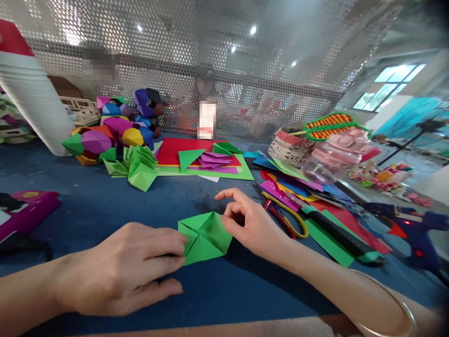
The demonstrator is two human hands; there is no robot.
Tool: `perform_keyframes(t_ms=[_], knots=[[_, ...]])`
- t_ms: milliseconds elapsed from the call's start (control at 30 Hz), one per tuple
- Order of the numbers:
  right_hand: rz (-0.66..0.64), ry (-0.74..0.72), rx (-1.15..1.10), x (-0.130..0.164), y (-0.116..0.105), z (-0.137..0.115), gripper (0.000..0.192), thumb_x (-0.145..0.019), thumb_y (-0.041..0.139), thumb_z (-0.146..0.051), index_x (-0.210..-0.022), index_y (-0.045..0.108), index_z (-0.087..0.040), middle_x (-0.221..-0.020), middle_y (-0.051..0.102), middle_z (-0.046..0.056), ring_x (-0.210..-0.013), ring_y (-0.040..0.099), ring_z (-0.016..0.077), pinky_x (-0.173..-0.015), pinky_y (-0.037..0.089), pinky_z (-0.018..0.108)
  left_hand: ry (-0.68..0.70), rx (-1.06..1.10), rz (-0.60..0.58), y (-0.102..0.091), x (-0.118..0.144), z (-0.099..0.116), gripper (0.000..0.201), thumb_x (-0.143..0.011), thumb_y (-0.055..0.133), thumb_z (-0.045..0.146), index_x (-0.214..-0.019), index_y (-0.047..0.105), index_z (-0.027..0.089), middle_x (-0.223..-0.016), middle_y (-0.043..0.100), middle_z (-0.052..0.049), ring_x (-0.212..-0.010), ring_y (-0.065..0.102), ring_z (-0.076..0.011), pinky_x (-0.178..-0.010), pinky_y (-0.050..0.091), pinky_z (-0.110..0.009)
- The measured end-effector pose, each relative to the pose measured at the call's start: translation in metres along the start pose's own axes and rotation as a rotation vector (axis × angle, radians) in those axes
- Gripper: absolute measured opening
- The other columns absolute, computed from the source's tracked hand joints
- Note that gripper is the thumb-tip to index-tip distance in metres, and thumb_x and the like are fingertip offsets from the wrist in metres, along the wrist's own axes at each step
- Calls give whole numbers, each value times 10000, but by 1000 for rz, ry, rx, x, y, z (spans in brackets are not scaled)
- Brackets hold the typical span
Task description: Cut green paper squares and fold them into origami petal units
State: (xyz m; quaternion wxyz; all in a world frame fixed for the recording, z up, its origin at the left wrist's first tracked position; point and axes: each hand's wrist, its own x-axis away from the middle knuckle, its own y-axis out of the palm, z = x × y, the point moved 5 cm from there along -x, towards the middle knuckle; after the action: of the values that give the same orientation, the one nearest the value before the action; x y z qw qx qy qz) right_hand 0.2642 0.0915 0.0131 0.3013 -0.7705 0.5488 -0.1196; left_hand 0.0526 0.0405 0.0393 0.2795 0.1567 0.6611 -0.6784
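A folded piece of green origami paper (pixel 205 238), with crossing creases and pointed ends, lies on the blue table in front of me. The outstretched fingers of my left hand (pixel 122 267) rest on its left end, the thumb apart from them. At its right end, my right hand (pixel 249 222) has the thumb and a curled finger on the paper's edge, while the index finger is lifted off. What lies under my left fingertips is hidden. Beyond my hands are light green folded pieces (pixel 142 166) and a stack of purple folded pieces (pixel 217 160).
Scissors (pixel 298 224), a black and green cutter (pixel 343 234), coloured paper and a blue glue gun (pixel 414 229) lie at right. A pink-lidded container (pixel 328 159) stands behind. Multicoloured paper balls (pixel 96 142), a white column of cups (pixel 31 93) and a purple device (pixel 31 213) are at left.
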Motion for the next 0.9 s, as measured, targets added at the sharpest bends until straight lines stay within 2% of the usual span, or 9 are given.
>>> perform_keyframes(t_ms=[133,200,300,400,500,567,700,800,900], knots=[[-62,38,-153,5,8,-6,188,-856,498,-132,-998,606,-192,-614,493,-82,-536,376,103,-517,284,255,-45,-23,-58,6,6,-5,172,-1041,552,227,-1097,686,135,-1007,753,-118,-943,743,-223,-763,611,-266],[-118,40,-192,10,12,-10,196,-840,468,-141,-936,632,-189,-610,484,-69,-523,363,105,-496,274,253,-29,-32,-72,7,7,-6,162,-1038,546,184,-1120,682,150,-1033,756,-113,-969,742,-220,-784,612,-261],[-184,-94,-82,14,12,-19,300,-781,450,-106,-963,676,-181,-617,526,-48,-536,433,123,-539,354,274,3,-17,-105,8,9,-8,237,-1040,472,92,-1150,679,131,-1081,760,-131,-1024,734,-229,-823,613,-270],[-141,-379,132,15,4,-29,481,-709,480,-40,-1134,672,-155,-897,689,46,-834,625,203,-816,483,384,9,10,-142,8,10,-11,305,-1039,407,54,-1189,670,86,-1143,754,-158,-1111,713,-249,-904,608,-299],[-121,-505,273,13,2,-28,630,-749,512,-7,-1361,590,-134,-1333,629,139,-1224,576,264,-1057,436,459,15,14,-138,8,12,-12,316,-1033,403,48,-1204,667,78,-1174,752,-164,-1149,703,-256,-943,602,-311],[-175,-550,331,12,5,-26,605,-818,534,-28,-1411,579,-142,-1450,589,132,-1341,525,261,-1125,405,451,11,9,-132,8,13,-12,314,-1025,410,38,-1204,665,79,-1171,753,-166,-1129,711,-257,-915,609,-308],[-291,-674,384,14,13,-26,366,-894,595,-100,-1230,720,-176,-1320,728,52,-1326,581,246,-1137,407,420,-13,26,-158,10,13,-13,341,-993,412,-2,-1222,652,80,-1200,742,-163,-1112,713,-252,-880,616,-305],[-298,-757,375,16,13,-32,227,-940,625,-145,-1128,750,-157,-1204,778,71,-1199,679,221,-1085,445,397,-21,34,-152,8,11,-11,339,-970,422,-12,-1203,653,73,-1178,746,-168,-1080,722,-261,-845,628,-319],[-298,-777,391,19,13,-39,191,-963,613,-168,-1105,740,-156,-1161,787,92,-1110,725,209,-1050,464,408,-6,58,-141,6,5,-5,290,-958,464,20,-1162,666,62,-1111,759,-179,-1023,736,-279,-796,643,-344]])
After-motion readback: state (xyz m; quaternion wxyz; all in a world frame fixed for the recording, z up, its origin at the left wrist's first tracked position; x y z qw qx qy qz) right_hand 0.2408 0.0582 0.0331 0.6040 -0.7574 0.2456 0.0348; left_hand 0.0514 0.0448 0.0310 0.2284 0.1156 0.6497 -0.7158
